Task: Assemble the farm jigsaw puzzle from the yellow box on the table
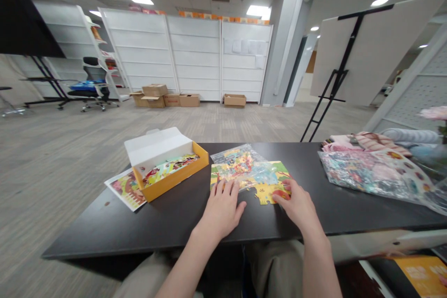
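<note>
A partly joined jigsaw puzzle (264,193), yellow and green with animal pictures, lies on the black table (167,223) in front of me. My left hand (222,207) rests on its left lower part, fingers stretched out and lying flat. At the lower right corner my right hand (297,201) pinches a puzzle piece (280,194) with red on it between thumb and fingers; whether it is joined to the rest I cannot tell. A clear plastic bag (232,154) with colourful pieces in it overlaps the puzzle's upper part.
To the left stands an open yellow box (181,179) full of puzzle pieces, with a printed picture sheet (126,191) beside it. Plastic-wrapped goods (370,172) and folded cloth (377,142) lie at the right. Beyond the table are cardboard boxes (190,100) and an easel board (377,46).
</note>
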